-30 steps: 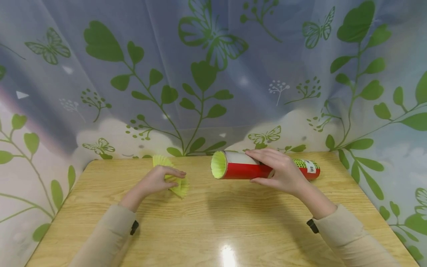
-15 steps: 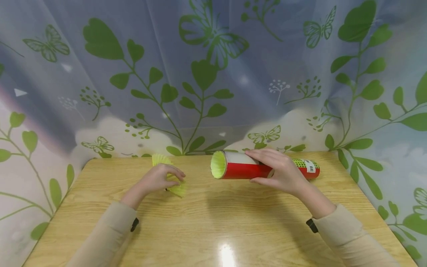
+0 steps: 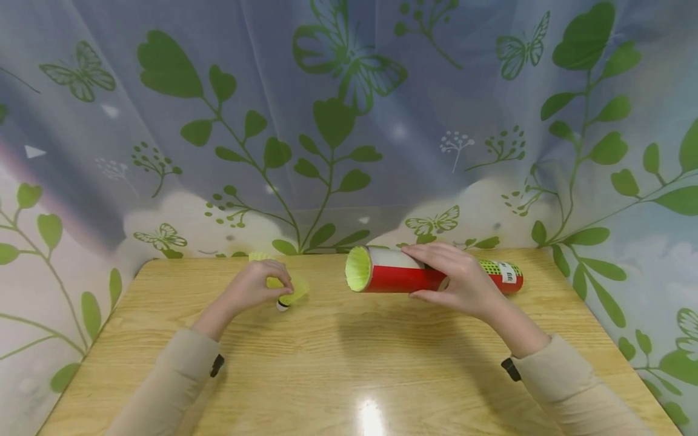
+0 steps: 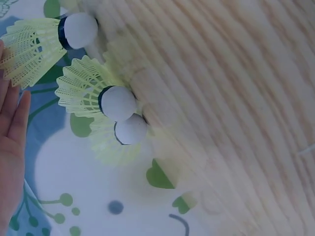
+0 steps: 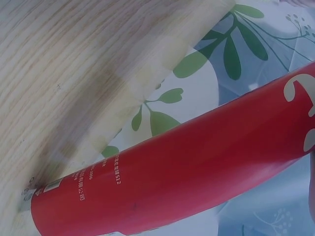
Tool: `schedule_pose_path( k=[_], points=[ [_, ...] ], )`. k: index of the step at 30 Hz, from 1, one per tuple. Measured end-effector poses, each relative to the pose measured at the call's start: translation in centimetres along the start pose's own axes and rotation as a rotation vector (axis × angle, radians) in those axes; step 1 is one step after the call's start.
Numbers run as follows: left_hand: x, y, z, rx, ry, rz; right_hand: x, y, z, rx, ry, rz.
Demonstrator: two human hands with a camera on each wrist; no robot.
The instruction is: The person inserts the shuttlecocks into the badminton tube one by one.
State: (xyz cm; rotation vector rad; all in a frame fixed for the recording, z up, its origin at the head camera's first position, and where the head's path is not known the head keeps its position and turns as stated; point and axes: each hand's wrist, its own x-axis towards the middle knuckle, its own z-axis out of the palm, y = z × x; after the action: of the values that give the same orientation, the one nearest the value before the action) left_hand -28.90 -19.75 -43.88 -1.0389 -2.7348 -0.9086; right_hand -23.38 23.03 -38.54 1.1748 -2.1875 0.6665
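My left hand pinches a yellow shuttlecock by its skirt, and the white cork points down toward the table. Behind the fingers, another yellow skirt shows in part. In the left wrist view the pinched shuttlecock is at upper left beside the fingers, and two more shuttlecocks lie close together below it. My right hand grips a red shuttlecock tube round its middle. It lies nearly level, its mouth facing left, with a yellow skirt filling the opening.
The wooden table reaches back to a curtain printed with leaves and butterflies. Under the tube lies a shadow. The tube's far end points right, toward the table's right edge.
The left fingers have closed on the shuttlecock and turned it, so that its white cork shows below them. My right hand and the tube have stayed still.
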Motion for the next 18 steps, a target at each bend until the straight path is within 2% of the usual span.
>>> schedule_pose_path(
  k=[6, 12, 18],
  points=[
    [-0.1, 0.5, -0.5, 0.005, 0.057, -0.023, 0.0, 0.1, -0.1, 0.004, 0.008, -0.01],
    [0.0, 1.2, -0.7, 0.004, 0.165, -0.045, -0.1, 0.0, -0.1, -0.01, 0.011, -0.006],
    [0.2, 2.3, -0.7, -0.013, 0.302, -0.055, -0.1, 0.0, 0.0, -0.016, -0.001, 0.008]
  ],
)
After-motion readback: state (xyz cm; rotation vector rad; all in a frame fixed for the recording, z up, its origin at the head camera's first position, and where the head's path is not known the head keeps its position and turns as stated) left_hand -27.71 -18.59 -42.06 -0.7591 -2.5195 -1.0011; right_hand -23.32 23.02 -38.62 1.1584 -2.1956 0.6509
